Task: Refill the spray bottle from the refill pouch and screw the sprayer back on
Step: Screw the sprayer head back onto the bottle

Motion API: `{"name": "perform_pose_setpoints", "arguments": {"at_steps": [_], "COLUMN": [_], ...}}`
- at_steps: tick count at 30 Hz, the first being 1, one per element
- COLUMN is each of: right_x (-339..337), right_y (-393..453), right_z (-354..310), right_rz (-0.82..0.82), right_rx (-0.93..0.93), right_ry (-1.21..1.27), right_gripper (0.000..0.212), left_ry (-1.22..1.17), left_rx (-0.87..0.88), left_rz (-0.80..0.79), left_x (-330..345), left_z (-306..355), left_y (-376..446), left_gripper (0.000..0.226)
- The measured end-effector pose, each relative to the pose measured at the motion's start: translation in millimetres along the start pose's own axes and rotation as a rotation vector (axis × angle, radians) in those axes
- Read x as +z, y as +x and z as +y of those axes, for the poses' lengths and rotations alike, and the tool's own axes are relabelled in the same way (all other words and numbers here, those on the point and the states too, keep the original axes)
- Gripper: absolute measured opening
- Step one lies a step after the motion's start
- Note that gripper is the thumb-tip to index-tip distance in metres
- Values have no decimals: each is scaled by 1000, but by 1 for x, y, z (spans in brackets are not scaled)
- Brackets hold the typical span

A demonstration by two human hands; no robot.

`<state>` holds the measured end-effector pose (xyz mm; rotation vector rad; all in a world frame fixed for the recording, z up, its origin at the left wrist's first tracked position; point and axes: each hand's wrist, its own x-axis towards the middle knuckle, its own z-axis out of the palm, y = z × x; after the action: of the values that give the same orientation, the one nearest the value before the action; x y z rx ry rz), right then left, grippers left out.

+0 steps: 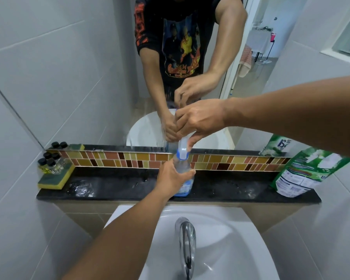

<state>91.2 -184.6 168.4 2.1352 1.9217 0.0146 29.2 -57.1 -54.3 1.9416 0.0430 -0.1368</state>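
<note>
I'm clamping my left hand around the spray bottle to steady it while my right hand, at twelve o'clock above, is pinching the sprayer on the neck.

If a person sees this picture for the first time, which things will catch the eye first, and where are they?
First, the two hands at the centre: the left hand grips the clear spray bottle standing on the black ledge, and the right hand holds the sprayer on its neck. Next, the green refill pouch leaning at the ledge's right end, and the mirror behind, repeating the arms.
</note>
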Motion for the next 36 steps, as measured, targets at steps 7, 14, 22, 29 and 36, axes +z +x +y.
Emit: {"name": "perform_pose_setpoints", "arguments": {"at_steps": [7,14,22,29,36], "right_x": [14,17,29,38,38], "right_y": [-12,-16,-9,-4,-2], "right_z": [-10,-31,-47,-61,-62], "right_rz": [132,79,95,203,203], "right_rx": [152,392,699,803,867], "right_ry": [98,165,229,259,276], "right_gripper": [45,70,56,41,45], "left_ry": [-20,-27,-28,-41,-46], "left_rx": [-6,-7,-15,-23,-29], "left_rz": [21,51,67,91,86], "left_x": [2,3,5,5,5], "left_z": [1,1,1,1,1], "left_y": [0,-2,-2,-2,-2], "left_gripper": [49,43,38,37,38]}}
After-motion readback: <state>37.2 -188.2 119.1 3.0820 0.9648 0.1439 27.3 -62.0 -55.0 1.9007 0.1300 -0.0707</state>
